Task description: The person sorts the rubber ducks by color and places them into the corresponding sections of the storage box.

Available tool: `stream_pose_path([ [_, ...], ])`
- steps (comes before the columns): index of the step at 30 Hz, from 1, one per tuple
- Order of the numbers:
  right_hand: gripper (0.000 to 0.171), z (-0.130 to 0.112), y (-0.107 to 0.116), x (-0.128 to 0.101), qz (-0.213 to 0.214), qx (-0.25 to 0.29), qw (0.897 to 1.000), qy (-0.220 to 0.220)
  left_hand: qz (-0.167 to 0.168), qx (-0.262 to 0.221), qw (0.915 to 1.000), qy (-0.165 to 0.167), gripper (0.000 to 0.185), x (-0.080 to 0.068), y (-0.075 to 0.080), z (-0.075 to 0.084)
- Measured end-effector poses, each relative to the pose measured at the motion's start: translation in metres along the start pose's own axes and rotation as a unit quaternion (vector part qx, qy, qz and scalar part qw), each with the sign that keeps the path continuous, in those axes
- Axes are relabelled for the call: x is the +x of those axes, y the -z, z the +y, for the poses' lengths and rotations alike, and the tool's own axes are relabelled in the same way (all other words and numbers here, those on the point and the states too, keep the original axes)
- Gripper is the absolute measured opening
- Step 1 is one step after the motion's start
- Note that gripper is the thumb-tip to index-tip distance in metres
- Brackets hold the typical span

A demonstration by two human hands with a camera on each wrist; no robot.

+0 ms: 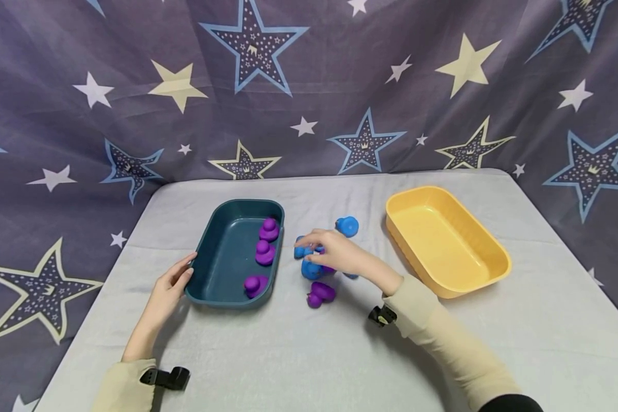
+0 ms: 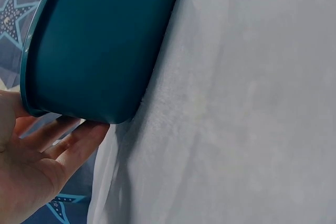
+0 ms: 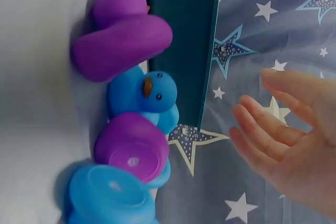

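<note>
On the middle of the table [image 1: 278, 360], pale cloth cover: right hand [image 1: 336, 250], raised back upward over a loose group of toy ducks, forearm reaching in from the near right corner; fingers parted and gently bent, thumb apart, nothing gripped; in the right wrist view the fingers stand clear of the ducks. Toward the left edge: left hand [image 1: 167, 288], arm rising from the near left corner, fingers extended and lightly spread against the outer wall of the teal tray [image 1: 213, 252]. Loose ducks, purple and blue mixed, lying beneath and about the right hand: one blue duck [image 1: 348, 226] beyond it, nearest the far edge; a second blue duck [image 1: 312, 270] below the thumb; one purple duck [image 1: 323, 292] nearest the near edge; others partly covered by the hand. Undersides of one purple and one blue piece show in the right wrist view. Teal tray, left half of table: holds three purple ducks [image 1: 265, 253], upright, in a row along its right wall. Yellow tray [image 1: 450, 252], set aslant between the loose ducks and the table's right edge.
</note>
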State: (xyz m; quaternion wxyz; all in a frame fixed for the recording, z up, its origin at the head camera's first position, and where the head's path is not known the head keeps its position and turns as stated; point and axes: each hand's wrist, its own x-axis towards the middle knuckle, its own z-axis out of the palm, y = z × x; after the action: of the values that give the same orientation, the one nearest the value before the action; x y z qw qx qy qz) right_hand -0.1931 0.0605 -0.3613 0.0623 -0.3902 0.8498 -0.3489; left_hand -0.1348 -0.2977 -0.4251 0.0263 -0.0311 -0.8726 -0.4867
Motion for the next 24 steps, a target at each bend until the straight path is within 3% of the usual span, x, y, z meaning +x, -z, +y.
stream_pose_path([
  [12,0.028,0.02,0.003,-0.009,0.004,0.015,1.0,-0.017,0.001,-0.01,0.9999,-0.012,0.045,0.001,0.0,-0.002],
  [24,0.032,0.032,0.003,-0.016,-0.015,-0.009,0.999,-0.027,0.0,-0.014,0.9999,-0.007,0.046,0.0,0.0,-0.003],
])
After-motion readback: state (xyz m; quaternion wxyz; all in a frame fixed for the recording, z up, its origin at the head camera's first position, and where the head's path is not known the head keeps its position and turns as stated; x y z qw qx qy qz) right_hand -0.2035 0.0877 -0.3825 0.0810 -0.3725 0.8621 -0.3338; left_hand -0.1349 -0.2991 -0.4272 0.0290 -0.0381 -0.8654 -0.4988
